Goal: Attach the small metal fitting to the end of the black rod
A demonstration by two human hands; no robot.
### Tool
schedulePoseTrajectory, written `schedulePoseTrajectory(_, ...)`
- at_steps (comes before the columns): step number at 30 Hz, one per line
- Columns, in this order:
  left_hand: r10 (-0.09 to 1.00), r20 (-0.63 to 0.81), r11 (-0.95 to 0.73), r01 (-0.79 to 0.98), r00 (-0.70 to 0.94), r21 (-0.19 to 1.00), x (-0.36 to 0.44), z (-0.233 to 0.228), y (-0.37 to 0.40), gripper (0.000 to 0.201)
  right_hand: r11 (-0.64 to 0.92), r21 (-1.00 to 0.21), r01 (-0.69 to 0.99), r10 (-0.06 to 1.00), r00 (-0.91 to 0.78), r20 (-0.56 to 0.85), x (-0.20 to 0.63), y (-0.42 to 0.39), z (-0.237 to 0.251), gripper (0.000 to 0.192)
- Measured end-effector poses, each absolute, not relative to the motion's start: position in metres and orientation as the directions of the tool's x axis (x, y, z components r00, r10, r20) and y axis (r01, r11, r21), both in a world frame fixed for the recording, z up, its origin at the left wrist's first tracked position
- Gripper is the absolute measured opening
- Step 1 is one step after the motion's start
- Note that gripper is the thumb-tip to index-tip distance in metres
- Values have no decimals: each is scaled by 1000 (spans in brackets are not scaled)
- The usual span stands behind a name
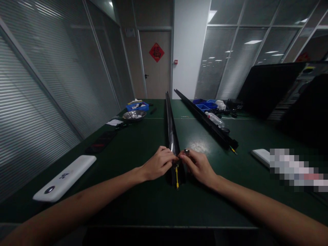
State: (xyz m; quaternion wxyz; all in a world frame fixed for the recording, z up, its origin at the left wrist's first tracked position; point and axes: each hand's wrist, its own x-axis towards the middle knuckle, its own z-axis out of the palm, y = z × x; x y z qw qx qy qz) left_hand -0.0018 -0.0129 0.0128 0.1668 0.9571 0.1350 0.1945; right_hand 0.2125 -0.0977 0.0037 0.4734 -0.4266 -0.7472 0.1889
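Note:
A long black rail (170, 126), shaped like a channel, runs away from me along the table. At its near end my left hand (159, 164) reaches in from the left, fingers bent together over the rail. My right hand (201, 165) comes from the right with thumb and fingers pinched, its fingertips close to the left ones. Whatever is between the fingertips is too small and dark to make out. A round silvery piece (186, 150) shows at the right index finger. Just below the hands, a short yellow wire (177, 177) with a metal end lies in the rail.
Another black rail (205, 118) lies slanting to the right, with a plastic bottle (215, 119) beside it and blue bins (202, 107) behind. Left are a white case (65, 178), a metal bowl (134, 115) and a blue basket (137, 107). A white object (260, 156) sits right.

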Motion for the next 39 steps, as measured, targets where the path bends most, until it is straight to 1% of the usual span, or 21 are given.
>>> schedulePoseTrajectory(6,306,340,-915,175,890,364,-2,13,-13,22,634,-683,363,773,-303,557,218,-93,5,23)
schedulePoseTrajectory(9,299,349,-915,163,888,369,-2,14,-14,23,650,-671,357,760,-323,564,218,-94,7,25)
schedulePoseTrajectory(12,296,373,-914,147,879,378,-3,15,-14,24,631,-658,411,773,-266,576,216,-97,10,24)
schedulePoseTrajectory(16,295,398,-914,135,869,383,-3,14,-14,27,571,-686,450,810,-172,561,213,-99,10,21)
schedulePoseTrajectory(19,291,389,-915,136,874,380,-2,13,-13,28,543,-689,480,821,-134,555,213,-99,9,21)
schedulePoseTrajectory(25,312,365,-906,159,877,394,-2,14,-15,28,519,-693,500,832,-108,545,211,-100,8,22)
schedulePoseTrajectory(30,305,365,-912,158,880,379,-1,14,-14,27,527,-694,491,829,-117,547,209,-100,7,21)
schedulePoseTrajectory(34,307,357,-914,169,882,368,-2,14,-14,24,563,-664,492,808,-160,567,209,-98,9,21)
schedulePoseTrajectory(37,308,353,-915,174,883,364,-2,14,-14,21,607,-641,470,788,-251,562,213,-96,12,23)
schedulePoseTrajectory(39,306,359,-916,169,881,365,-2,15,-15,21,629,-650,427,778,-323,540,216,-93,14,26)
